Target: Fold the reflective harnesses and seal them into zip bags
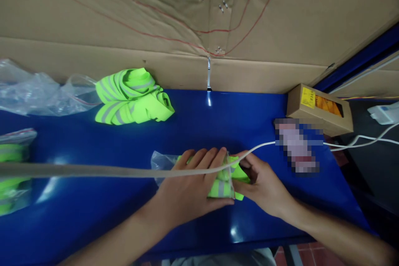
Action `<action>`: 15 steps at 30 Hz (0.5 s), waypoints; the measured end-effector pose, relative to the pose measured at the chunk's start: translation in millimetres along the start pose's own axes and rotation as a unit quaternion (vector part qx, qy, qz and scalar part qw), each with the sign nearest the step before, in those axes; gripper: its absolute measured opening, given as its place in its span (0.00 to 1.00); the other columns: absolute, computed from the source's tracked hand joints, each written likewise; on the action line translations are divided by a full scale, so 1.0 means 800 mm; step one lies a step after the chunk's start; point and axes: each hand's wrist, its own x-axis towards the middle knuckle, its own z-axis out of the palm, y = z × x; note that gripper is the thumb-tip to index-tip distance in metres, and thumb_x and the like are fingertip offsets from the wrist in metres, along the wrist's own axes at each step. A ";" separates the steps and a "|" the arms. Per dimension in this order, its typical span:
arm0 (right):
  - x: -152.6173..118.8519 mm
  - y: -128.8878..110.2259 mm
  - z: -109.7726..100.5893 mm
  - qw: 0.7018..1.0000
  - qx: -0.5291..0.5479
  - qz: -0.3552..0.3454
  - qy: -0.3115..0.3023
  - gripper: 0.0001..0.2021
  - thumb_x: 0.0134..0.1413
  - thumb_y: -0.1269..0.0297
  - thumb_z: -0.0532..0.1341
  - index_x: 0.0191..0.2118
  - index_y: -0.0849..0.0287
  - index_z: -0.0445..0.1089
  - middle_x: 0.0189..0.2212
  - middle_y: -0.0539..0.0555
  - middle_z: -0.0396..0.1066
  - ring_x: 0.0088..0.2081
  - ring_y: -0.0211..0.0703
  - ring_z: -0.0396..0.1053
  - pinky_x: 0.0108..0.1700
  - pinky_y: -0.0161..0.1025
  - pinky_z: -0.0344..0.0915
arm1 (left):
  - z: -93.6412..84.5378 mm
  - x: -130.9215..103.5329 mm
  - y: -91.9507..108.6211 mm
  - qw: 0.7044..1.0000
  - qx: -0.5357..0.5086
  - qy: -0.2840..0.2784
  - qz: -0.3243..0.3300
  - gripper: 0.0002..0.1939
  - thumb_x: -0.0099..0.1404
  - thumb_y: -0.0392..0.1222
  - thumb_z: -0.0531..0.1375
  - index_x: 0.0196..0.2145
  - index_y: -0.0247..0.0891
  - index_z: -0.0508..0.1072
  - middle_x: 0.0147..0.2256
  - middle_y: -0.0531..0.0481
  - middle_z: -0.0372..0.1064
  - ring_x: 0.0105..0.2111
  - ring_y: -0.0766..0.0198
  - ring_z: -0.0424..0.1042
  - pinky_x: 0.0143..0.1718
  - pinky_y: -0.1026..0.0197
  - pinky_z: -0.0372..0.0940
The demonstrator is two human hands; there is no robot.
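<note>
On the blue table (pixel 218 120), a clear plastic bag (pixel 160 161) holds a folded neon-yellow fabric band (pixel 222 189) with grey reflective stripes. My left hand (pixel 190 193) lies over the bag, its fingers and thumb closed around it. At the bag's right end, part of the neon fabric sticks out, and my right hand (pixel 268 183) pinches it there. My right fingertips are partly hidden behind the fabric. A white cable (pixel 124 170) passes in front of both hands.
Two neon rolls (pixel 134 97) lie at the back beside crumpled plastic bags (pixel 40 93). A filled bag (pixel 15 174) rests at the left edge. To the right are a pixelated object (pixel 296 145) and a cardboard box (pixel 327 120). A cardboard wall (pixel 156 62) stands behind.
</note>
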 end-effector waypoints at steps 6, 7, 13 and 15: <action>0.008 0.005 0.010 0.993 0.115 0.034 -0.024 0.23 0.45 0.61 0.75 0.43 0.52 0.65 0.34 0.47 0.74 0.36 0.41 0.74 0.39 0.37 0.70 | -0.005 0.007 0.024 0.997 0.075 -0.002 0.024 0.49 0.60 0.66 0.64 0.66 0.29 0.59 0.56 0.40 0.73 0.50 0.46 0.73 0.49 0.44 0.67; 0.008 0.004 0.007 0.989 0.140 0.045 -0.035 0.24 0.44 0.59 0.76 0.44 0.52 0.66 0.35 0.48 0.74 0.37 0.41 0.74 0.40 0.37 0.71 | -0.006 0.007 0.025 0.997 0.079 -0.007 0.019 0.48 0.60 0.65 0.65 0.66 0.30 0.59 0.57 0.40 0.72 0.50 0.46 0.73 0.49 0.44 0.67; 0.002 -0.012 -0.015 0.958 0.233 0.075 -0.148 0.21 0.58 0.48 0.68 0.50 0.56 0.75 0.48 0.58 0.76 0.55 0.50 0.71 0.58 0.47 0.65 | -0.011 0.015 0.010 0.998 0.059 0.014 -0.022 0.41 0.66 0.64 0.59 0.65 0.31 0.61 0.56 0.37 0.72 0.48 0.47 0.74 0.45 0.46 0.68; 0.000 -0.016 -0.020 0.959 0.215 0.063 -0.176 0.22 0.57 0.46 0.68 0.50 0.57 0.76 0.50 0.59 0.76 0.58 0.52 0.69 0.62 0.50 0.61 | -0.011 0.021 0.010 0.998 0.049 0.021 -0.024 0.40 0.68 0.64 0.56 0.65 0.30 0.62 0.55 0.37 0.73 0.47 0.48 0.75 0.44 0.47 0.68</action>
